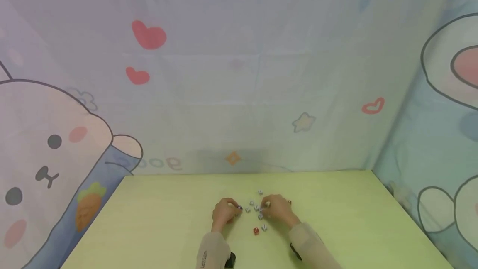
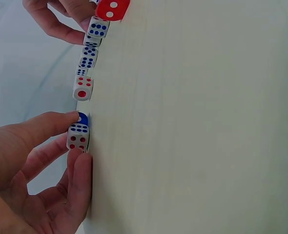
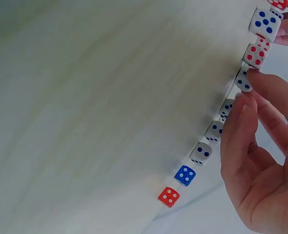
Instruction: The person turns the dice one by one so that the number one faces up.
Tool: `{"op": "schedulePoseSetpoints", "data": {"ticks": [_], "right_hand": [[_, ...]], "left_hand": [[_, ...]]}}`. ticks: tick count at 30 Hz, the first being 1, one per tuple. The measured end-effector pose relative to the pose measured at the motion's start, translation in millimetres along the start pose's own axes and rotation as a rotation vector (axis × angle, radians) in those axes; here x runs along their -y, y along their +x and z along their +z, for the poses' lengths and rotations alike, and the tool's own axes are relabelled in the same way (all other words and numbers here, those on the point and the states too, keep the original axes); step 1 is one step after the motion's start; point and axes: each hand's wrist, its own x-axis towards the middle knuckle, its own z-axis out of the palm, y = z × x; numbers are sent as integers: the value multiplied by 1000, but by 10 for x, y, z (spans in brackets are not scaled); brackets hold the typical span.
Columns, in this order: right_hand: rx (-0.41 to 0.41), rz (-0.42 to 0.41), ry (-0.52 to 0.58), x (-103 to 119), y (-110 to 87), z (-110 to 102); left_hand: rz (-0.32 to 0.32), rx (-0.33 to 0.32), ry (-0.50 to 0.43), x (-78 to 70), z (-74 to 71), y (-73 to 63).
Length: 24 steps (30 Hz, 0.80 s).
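My left hand (image 1: 225, 211) holds its fingertips round two small dice. One fingertip lies on a blue die (image 2: 83, 118); the others meet a white die (image 2: 78, 137) with blue and red pips right beside it. Over to the right, my right hand (image 1: 276, 209) pinches a white die (image 3: 243, 79) with blue pips between its fingertips. Loose white dice lie between the hands, one of them (image 2: 83, 88) showing a single large red pip. Another white die (image 3: 255, 56) with red pips sits close to the right fingertips.
Nearer me on the pale yellow table (image 1: 168, 219) lie a red die (image 1: 256, 231) and a white die (image 1: 264, 227). Another white die (image 1: 260, 192) sits farther back. Beyond the right hand are several white dice, a blue die (image 3: 185, 175) and a red die (image 3: 169, 197). A printed cloth (image 1: 239, 74) hangs behind.
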Motion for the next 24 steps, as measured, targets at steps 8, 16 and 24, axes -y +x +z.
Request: {"op": "schedulePoseSetpoints", "data": {"ticks": [8,16,24], "right_hand": [[73,32,87,-18,-35,-2],[145,26,141,-67,-1,-39],[142,46,155,-75,4,-34]], "left_hand": [[-1,-5,7,25,24,-12],[-9,1,-16,19,15,20],[-14,3,-22,22,11,22]]}}
